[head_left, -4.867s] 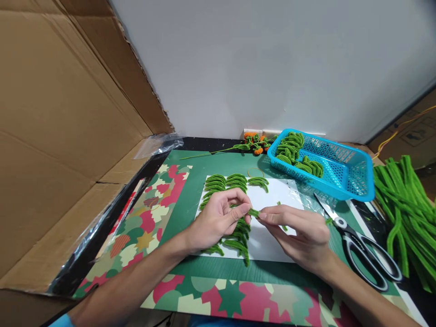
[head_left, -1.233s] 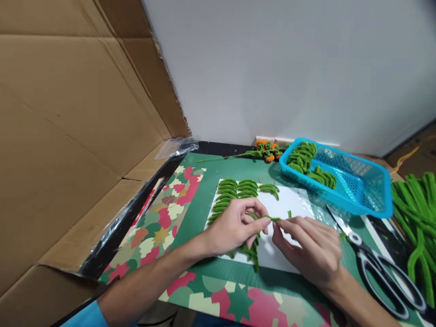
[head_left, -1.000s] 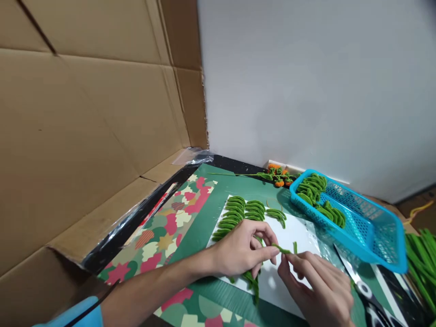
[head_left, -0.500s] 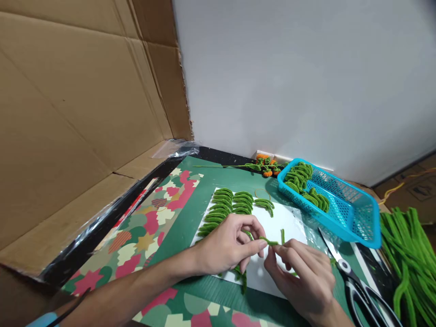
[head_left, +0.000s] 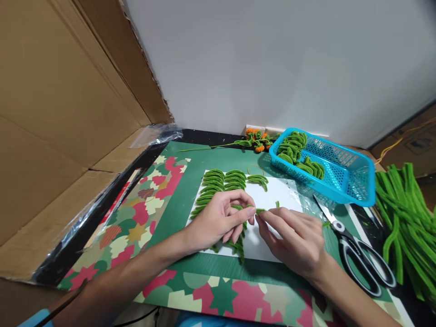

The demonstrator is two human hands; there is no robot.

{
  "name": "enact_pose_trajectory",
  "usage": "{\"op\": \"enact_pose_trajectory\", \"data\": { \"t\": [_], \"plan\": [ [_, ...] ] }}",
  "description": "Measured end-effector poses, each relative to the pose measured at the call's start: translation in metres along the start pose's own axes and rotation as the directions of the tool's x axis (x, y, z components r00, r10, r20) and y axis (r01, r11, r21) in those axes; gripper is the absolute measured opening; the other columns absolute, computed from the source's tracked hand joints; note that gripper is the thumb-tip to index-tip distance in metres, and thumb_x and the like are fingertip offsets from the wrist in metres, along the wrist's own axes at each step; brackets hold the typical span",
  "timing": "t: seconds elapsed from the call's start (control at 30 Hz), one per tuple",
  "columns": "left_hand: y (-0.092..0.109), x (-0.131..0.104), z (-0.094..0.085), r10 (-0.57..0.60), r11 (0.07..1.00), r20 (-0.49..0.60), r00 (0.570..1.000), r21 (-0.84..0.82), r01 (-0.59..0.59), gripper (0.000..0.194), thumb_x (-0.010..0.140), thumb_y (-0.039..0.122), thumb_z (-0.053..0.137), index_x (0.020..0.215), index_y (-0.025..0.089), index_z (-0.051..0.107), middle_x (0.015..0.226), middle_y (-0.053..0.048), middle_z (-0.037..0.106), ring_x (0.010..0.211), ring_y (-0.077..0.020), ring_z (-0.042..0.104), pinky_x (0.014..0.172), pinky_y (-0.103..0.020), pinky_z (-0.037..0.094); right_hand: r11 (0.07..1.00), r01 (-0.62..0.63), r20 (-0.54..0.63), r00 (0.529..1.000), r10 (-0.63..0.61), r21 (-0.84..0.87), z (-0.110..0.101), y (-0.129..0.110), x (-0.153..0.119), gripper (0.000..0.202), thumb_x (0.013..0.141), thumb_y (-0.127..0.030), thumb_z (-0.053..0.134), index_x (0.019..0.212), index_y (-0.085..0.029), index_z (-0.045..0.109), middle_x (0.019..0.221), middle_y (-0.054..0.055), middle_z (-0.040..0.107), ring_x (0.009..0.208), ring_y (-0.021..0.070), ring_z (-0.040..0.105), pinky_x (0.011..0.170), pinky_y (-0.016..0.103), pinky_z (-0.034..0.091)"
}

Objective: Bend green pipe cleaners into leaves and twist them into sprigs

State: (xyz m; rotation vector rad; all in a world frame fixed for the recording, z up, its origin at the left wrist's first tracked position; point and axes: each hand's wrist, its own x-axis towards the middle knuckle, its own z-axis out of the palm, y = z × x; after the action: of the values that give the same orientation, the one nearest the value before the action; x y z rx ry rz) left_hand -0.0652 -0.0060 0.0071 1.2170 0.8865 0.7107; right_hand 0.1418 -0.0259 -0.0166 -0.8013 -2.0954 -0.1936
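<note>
My left hand (head_left: 223, 218) and my right hand (head_left: 294, 236) meet over a white sheet (head_left: 265, 195), each pinching a short green fuzzy stem (head_left: 260, 210) between the fingertips. The stem is mostly hidden by the fingers. Curved green pieces (head_left: 214, 181) lie in stacked columns on the sheet, left of and behind my left hand, with a smaller group (head_left: 258, 180) at the back. Another short green piece (head_left: 277, 204) shows just behind my right fingers.
A blue basket (head_left: 350, 195) with green pieces stands at the back right. Open scissors (head_left: 347, 234) lie right of my right hand, beside a bundle of long green stems (head_left: 408, 218). Orange flowers (head_left: 259, 141) lie at the back. Cardboard (head_left: 51, 113) rises on the left.
The view has tilted down, so the table's contents appear higher and its front edge shows. My fingertips are closer together, and less of the green stem shows between them.
</note>
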Motion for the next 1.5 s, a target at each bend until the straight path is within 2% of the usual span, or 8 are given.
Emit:
{"op": "enact_pose_trajectory", "data": {
  "t": [0.8, 1.0, 1.07, 1.13, 1.23, 1.3, 1.4, 1.5],
  "plan": [
    [0.007, -0.007, -0.001, -0.042, 0.998, 0.094, 0.995, -0.039, 0.046, 0.032, 0.093, 0.042, 0.076, 0.093, 0.014, 0.06, 0.078, -0.003, 0.072, 0.041, -0.0057, 0.058, 0.038, -0.014, 0.04, 0.954, 0.296, 0.077, 0.953, -0.292, -0.043, -0.018, 0.018, -0.003, 0.024, 0.101, -0.009, 0.052, 0.117, -0.008, 0.07, 0.091, 0.015, 0.079, 0.072, 0.0217, 0.073, 0.064, 0.034, 0.056],
    [0.007, -0.011, 0.002, 0.051, 0.994, 0.058, 0.997, 0.095, -0.057, 0.026, 0.097, 0.037, 0.071, 0.094, 0.014, 0.059, 0.075, -0.003, 0.071, 0.047, -0.0114, 0.068, 0.044, -0.018, 0.045, 0.974, -0.082, 0.052, 0.996, 0.072, 0.211, -0.007, 0.003, 0.001, 0.014, 0.1, -0.009, 0.058, 0.103, -0.016, 0.071, 0.082, 0.006, 0.073, 0.065, 0.0152, 0.068, 0.058, 0.026, 0.05],
    [0.006, -0.011, 0.002, 0.103, 0.979, 0.036, 0.994, 0.176, -0.107, 0.024, 0.099, 0.036, 0.068, 0.094, 0.015, 0.059, 0.077, -0.004, 0.07, 0.049, -0.013, 0.07, 0.045, -0.02, 0.047, 0.853, -0.349, 0.18, 0.936, 0.301, 0.389, -0.006, -0.003, 0.005, 0.016, 0.102, -0.016, 0.058, 0.093, -0.018, 0.071, 0.077, 0.004, 0.07, 0.062, 0.0143, 0.064, 0.056, 0.025, 0.05],
    [0.004, -0.011, -0.001, 0.193, 0.926, 0.027, 0.981, 0.326, -0.191, 0.019, 0.101, 0.033, 0.064, 0.096, 0.015, 0.061, 0.077, -0.004, 0.07, 0.054, -0.0138, 0.07, 0.048, -0.023, 0.048, 0.571, -0.599, 0.383, 0.8, 0.462, 0.562, -0.005, -0.005, 0.007, 0.021, 0.103, -0.027, 0.061, 0.087, -0.017, 0.071, 0.067, 0.001, 0.065, 0.054, 0.0132, 0.059, 0.051, 0.025, 0.048],
    [-0.001, -0.01, -0.005, 0.443, 0.637, 0.152, 0.883, 0.64, -0.43, 0.01, 0.1, 0.02, 0.058, 0.095, 0.017, 0.066, 0.081, -0.006, 0.073, 0.066, -0.0169, 0.07, 0.065, -0.031, 0.053, 0.052, -0.79, 0.699, 0.569, 0.433, 0.611, -0.003, 0.0, 0.007, 0.032, 0.1, -0.043, 0.066, 0.083, -0.016, 0.067, 0.052, -0.003, 0.056, 0.04, 0.0107, 0.048, 0.041, 0.023, 0.04],
    [-0.005, -0.01, -0.007, 0.539, 0.408, 0.283, 0.793, 0.736, -0.54, 0.015, 0.098, 0.012, 0.054, 0.095, 0.017, 0.068, 0.084, -0.007, 0.075, 0.072, -0.0181, 0.068, 0.075, -0.035, 0.051, -0.095, -0.826, 0.798, 0.497, 0.34, 0.555, -0.002, 0.004, 0.006, 0.036, 0.099, -0.048, 0.066, 0.081, -0.016, 0.065, 0.05, -0.004, 0.054, 0.037, 0.0098, 0.045, 0.039, 0.022, 0.038],
    [-0.009, -0.01, -0.005, 0.565, 0.39, 0.252, 0.786, 0.757, -0.524, 0.013, 0.099, 0.013, 0.056, 0.103, 0.017, 0.068, 0.085, -0.006, 0.075, 0.072, -0.0173, 0.064, 0.079, -0.035, 0.05, 0.149, -0.808, 0.724, 0.58, 0.373, 0.571, -0.006, 0.008, 0.007, 0.029, 0.102, -0.041, 0.064, 0.087, -0.017, 0.067, 0.057, -0.002, 0.061, 0.043, 0.0113, 0.053, 0.044, 0.023, 0.045],
    [-0.006, -0.011, -0.003, 0.503, 0.568, 0.095, 0.859, 0.713, -0.411, 0.007, 0.099, 0.022, 0.064, 0.099, 0.017, 0.068, 0.082, -0.003, 0.073, 0.076, -0.017, 0.065, 0.08, -0.031, 0.05, 0.739, -0.48, 0.404, 0.863, 0.303, 0.473, -0.012, 0.011, 0.004, 0.012, 0.104, -0.022, 0.061, 0.101, -0.017, 0.071, 0.084, 0.006, 0.073, 0.066, 0.0146, 0.068, 0.059, 0.025, 0.053]
  ]
}}
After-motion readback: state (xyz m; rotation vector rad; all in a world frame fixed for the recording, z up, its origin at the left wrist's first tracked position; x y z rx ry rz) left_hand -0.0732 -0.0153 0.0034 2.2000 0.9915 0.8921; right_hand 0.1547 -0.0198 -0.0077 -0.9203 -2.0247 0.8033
